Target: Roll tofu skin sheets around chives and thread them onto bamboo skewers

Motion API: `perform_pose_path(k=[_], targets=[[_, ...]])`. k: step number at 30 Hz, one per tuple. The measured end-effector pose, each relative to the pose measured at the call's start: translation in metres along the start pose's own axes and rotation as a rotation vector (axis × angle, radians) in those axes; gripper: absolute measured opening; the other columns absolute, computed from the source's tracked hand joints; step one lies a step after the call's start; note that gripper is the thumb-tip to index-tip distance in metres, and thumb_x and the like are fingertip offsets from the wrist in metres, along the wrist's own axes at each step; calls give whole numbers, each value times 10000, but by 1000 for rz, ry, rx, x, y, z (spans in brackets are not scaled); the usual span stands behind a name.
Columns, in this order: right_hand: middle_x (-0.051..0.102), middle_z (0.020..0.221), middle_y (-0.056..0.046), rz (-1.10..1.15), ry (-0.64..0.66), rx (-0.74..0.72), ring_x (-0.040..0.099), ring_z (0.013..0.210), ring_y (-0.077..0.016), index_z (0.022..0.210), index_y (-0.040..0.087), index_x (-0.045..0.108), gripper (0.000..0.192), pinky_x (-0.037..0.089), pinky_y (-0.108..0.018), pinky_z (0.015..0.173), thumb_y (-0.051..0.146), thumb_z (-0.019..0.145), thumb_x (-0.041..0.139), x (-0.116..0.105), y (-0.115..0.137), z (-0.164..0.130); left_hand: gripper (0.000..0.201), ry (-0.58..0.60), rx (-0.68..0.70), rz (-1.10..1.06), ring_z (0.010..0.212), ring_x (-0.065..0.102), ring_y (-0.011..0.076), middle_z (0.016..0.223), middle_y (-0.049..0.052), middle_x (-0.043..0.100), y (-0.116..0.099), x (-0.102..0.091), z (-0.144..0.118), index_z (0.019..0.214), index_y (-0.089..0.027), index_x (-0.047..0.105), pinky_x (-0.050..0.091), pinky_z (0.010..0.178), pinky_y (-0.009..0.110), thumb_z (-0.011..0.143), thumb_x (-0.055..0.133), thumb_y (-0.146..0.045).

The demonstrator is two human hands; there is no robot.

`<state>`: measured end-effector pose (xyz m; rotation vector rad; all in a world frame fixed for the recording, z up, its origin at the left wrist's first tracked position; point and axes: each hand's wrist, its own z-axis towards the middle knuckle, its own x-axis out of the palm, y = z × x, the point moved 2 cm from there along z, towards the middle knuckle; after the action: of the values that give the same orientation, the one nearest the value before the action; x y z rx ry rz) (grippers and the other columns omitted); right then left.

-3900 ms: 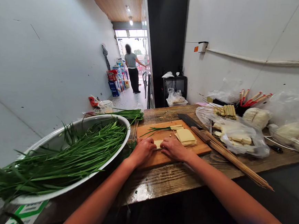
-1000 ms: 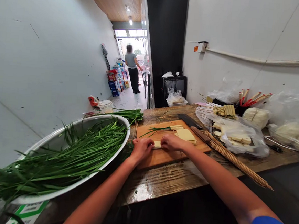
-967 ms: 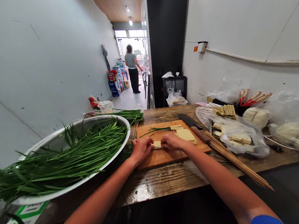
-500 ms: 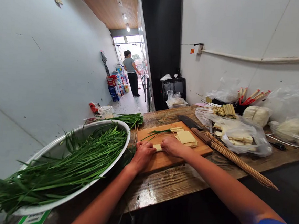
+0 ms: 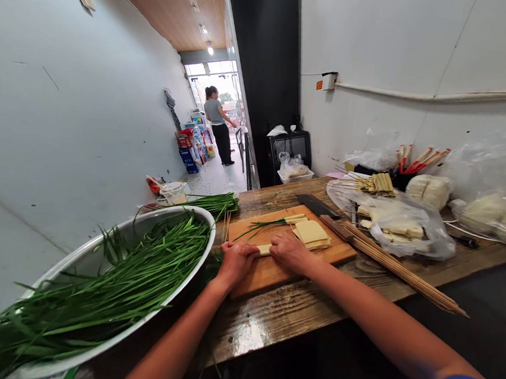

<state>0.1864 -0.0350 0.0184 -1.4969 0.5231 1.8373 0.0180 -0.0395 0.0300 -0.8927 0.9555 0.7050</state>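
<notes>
Both hands meet on the near half of the wooden cutting board [image 5: 273,261]. The left hand [image 5: 235,260] and the right hand [image 5: 290,252] each press down on one end of a small pale tofu-skin roll [image 5: 264,249], fingers curled over it, so only its middle shows between them. The roll lies flat on the board, its long axis running left to right, one end under each hand.

Just beyond the right hand sits a stack of flat tofu-skin sheets [image 5: 311,232], and beside it a few loose chive stalks [image 5: 262,223] lie slantwise across the board, tips pointing toward the near left. A cleaver [image 5: 324,213] rests at the board's far right corner, blade pointing away. A long bundle of bamboo skewers [image 5: 400,267] stretches along the wooden counter [image 5: 278,314] to the right, next to a plastic bag of tofu pieces [image 5: 401,227]. To the left, touching the board's edge, a wide metal basin [image 5: 99,247] holds a heap of chives [image 5: 110,277]. Far down the corridor another person [image 5: 216,123] stands with their back turned.
</notes>
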Motion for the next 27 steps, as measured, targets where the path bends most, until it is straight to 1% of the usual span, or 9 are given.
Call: perform_pose_path(k=[4, 6, 8, 11, 14, 17, 19, 22, 27], targets=[[608, 844, -115, 40, 83, -13, 514, 846, -200, 813, 108, 662, 235, 345, -292, 713, 186, 859, 444, -6, -6, 7, 165, -24, -196, -66, 892, 610, 189, 906, 7, 710, 2, 2, 1, 821, -263, 708, 274, 830, 343, 789, 547, -259], [614, 851, -116, 64, 116, 6, 526, 827, -193, 807, 110, 664, 238, 349, -280, 703, 184, 858, 444, -7, -7, 9, 156, -41, -241, -59, 882, 610, 191, 892, 6, 711, 1, 2, 2, 815, -265, 710, 275, 824, 342, 779, 559, -264], [617, 858, -116, 78, 120, 39, 537, 811, -186, 815, 109, 661, 240, 352, -269, 692, 177, 860, 436, -6, -8, 9, 154, -66, -205, -15, 874, 602, 188, 887, 5, 706, 1, 2, 2, 804, -265, 710, 265, 817, 347, 781, 558, -262], [616, 877, -100, 105, 42, 77, 542, 824, -176, 895, 119, 638, 225, 354, -256, 695, 192, 875, 426, -3, -7, 7, 181, -80, -73, 79, 857, 579, 180, 867, 15, 686, 0, 3, 2, 795, -250, 704, 258, 794, 347, 809, 524, -253], [610, 865, -85, 109, 4, 45, 535, 821, -168, 928, 134, 621, 219, 353, -257, 696, 205, 888, 418, -1, -6, 5, 241, -16, 75, 192, 836, 556, 184, 805, 34, 660, -1, 3, 0, 742, -212, 682, 257, 787, 353, 845, 464, -220], [599, 857, -94, 68, 7, 5, 521, 825, -177, 873, 131, 632, 221, 351, -274, 698, 201, 883, 423, -2, -4, 3, 223, 42, 183, 261, 864, 538, 201, 819, 51, 645, -3, 1, -1, 755, -189, 656, 255, 810, 364, 851, 456, -213], [592, 891, -103, 60, -17, 1, 510, 862, -187, 855, 128, 638, 222, 350, -281, 715, 220, 877, 436, -3, -3, 3, 189, 57, 198, 241, 891, 536, 206, 861, 54, 647, -3, 0, -1, 794, -194, 656, 258, 813, 359, 845, 478, -231], [589, 898, -106, 71, -33, 32, 504, 874, -184, 845, 127, 644, 256, 348, -277, 724, 235, 888, 417, -3, -3, 4, 207, 90, 165, 195, 881, 548, 198, 863, 56, 656, 0, 0, 3, 789, -194, 668, 270, 778, 337, 850, 474, -228], [606, 868, -109, 130, 36, 54, 528, 817, -164, 834, 117, 663, 315, 342, -250, 688, 235, 903, 379, -7, -9, 11, 253, 95, 107, 168, 858, 569, 200, 822, 55, 677, 4, 0, 11, 768, -204, 688, 268, 768, 334, 853, 452, -231]])
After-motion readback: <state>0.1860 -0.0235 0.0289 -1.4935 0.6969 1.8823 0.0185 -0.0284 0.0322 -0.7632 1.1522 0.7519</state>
